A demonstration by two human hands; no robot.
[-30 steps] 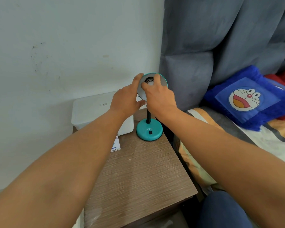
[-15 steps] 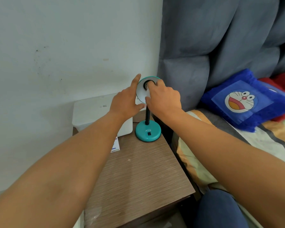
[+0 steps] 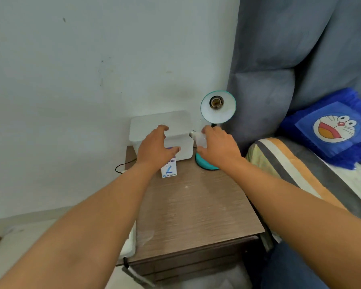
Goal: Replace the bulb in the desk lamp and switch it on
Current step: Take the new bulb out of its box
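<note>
Right hand point(image 3: 219, 149) grip closed around a white frosted bulb point(image 3: 199, 138), metal screw base pointing left, held below the teal round lamp shade point(image 3: 218, 106); its brass socket point(image 3: 216, 102) sits bare. Left hand point(image 3: 155, 150) grip wide, holding nothing, over a white plastic lidded box point(image 3: 160, 126). Small white carton point(image 3: 168, 170) on the wood-grain bench point(image 3: 196, 207) shows a blue "7"; smaller print unreadable. Lamp's teal base point(image 3: 204, 163) partly hidden.

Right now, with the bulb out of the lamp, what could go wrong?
The right hand holds the bulb only loosely by its fingertips over the nightstand; it could slip and break. The lamp's socket sits bare; whether it is powered cannot be seen. The open left hand reaching for the small box could knock it.
</note>
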